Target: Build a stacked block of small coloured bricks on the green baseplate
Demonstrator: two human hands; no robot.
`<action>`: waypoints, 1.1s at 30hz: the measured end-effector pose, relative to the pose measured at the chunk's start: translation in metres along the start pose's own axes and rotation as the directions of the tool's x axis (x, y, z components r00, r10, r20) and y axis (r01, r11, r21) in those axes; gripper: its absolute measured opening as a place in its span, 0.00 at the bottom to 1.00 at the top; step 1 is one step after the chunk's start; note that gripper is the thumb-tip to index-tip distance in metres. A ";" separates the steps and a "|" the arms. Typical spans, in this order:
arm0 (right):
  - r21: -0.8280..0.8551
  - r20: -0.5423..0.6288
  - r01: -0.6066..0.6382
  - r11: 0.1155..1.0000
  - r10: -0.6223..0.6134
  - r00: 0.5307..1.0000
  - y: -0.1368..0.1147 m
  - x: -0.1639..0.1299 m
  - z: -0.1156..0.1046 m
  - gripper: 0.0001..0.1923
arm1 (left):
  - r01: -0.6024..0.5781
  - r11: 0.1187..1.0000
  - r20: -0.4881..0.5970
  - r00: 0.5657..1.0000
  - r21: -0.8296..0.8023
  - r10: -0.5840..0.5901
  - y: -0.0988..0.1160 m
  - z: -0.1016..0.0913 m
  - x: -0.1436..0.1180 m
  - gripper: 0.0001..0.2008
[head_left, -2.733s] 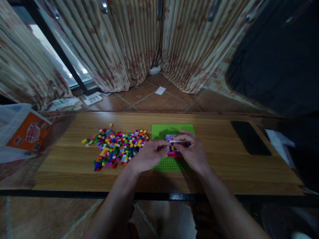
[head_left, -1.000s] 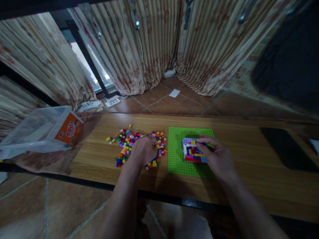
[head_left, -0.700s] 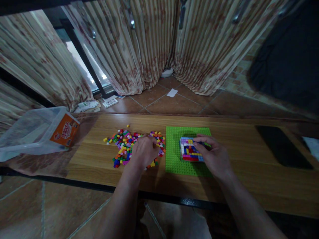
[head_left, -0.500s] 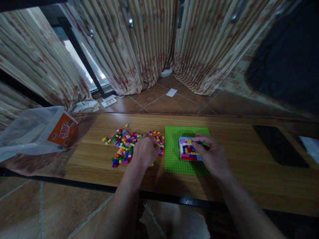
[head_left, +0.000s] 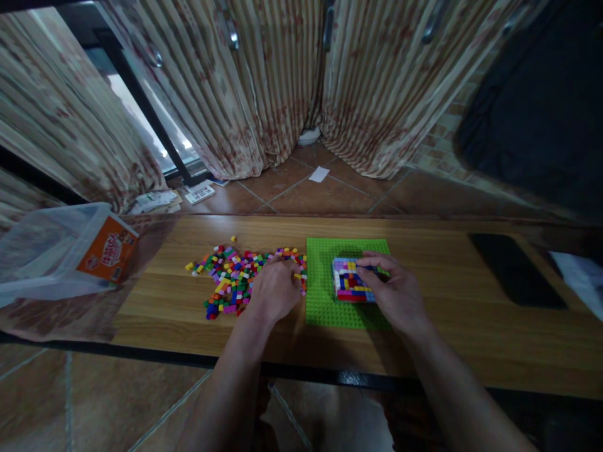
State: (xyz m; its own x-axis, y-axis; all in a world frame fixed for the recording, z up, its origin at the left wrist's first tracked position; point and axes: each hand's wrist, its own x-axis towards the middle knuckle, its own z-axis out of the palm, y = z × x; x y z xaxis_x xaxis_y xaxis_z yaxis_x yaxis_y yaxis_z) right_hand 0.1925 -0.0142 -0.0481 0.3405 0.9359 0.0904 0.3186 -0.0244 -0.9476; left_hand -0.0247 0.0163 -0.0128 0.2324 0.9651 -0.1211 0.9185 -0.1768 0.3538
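Observation:
A heap of small coloured toy bricks (head_left: 226, 276) lies loose on the wooden table. My left hand (head_left: 276, 287) is over its right part, fingers curled down among the bricks; the fingertips and anything between them are hidden. On a green studded baseplate (head_left: 323, 307) stands a low block built of many-coloured bricks (head_left: 351, 282), with white, purple, yellow, blue and red pieces. My right hand (head_left: 396, 289) is closed at the right side of this block, thumb and fingers at its upper right corner, covering that end.
A clear plastic bin (head_left: 56, 251) with an orange label stands at the left end of the table (head_left: 438, 270). To the right lies a dark flat phone-shaped slab (head_left: 516, 270), with white paper (head_left: 577, 279) beyond it. Curtains (head_left: 264, 94) hang behind.
The whole view has shifted slightly. My left hand still works in the brick heap with a small shift of its fingers. My right hand stays at the built block.

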 end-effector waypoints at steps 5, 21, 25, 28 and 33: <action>-0.013 -0.003 0.027 1.000 -0.027 1.000 0.000 0.000 0.000 0.09 | 0.008 1.000 -0.007 1.000 -0.014 -0.008 -0.005 0.003 0.002 0.11; 0.113 -0.031 0.023 0.993 -0.020 0.999 -0.001 0.003 -0.004 0.07 | -0.073 0.887 -0.134 0.991 -0.456 0.012 -0.003 -0.004 0.006 0.06; 0.171 -0.037 0.133 0.976 -0.129 0.991 -0.007 0.002 -0.009 0.04 | -0.023 0.602 -0.015 1.000 -0.798 0.018 0.014 0.000 0.005 0.07; 0.112 0.041 0.259 0.959 -0.264 0.964 -0.014 -0.003 -0.011 0.04 | 0.047 0.418 0.086 0.993 -0.907 0.075 0.030 0.004 0.002 0.09; -0.001 0.177 0.376 0.927 -0.370 0.912 -0.017 -0.009 -0.012 0.08 | 0.139 0.250 0.175 0.976 -0.958 0.127 0.044 0.009 0.001 0.10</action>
State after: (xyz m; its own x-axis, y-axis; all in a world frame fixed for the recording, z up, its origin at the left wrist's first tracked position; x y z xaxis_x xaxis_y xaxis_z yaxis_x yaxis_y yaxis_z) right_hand 0.1948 -0.0266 -0.0296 0.0363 0.9247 0.3790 0.4245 0.3290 -0.8435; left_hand 0.0187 0.0080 -0.0056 0.3995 0.8859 -0.2359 -0.0444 0.2757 0.9602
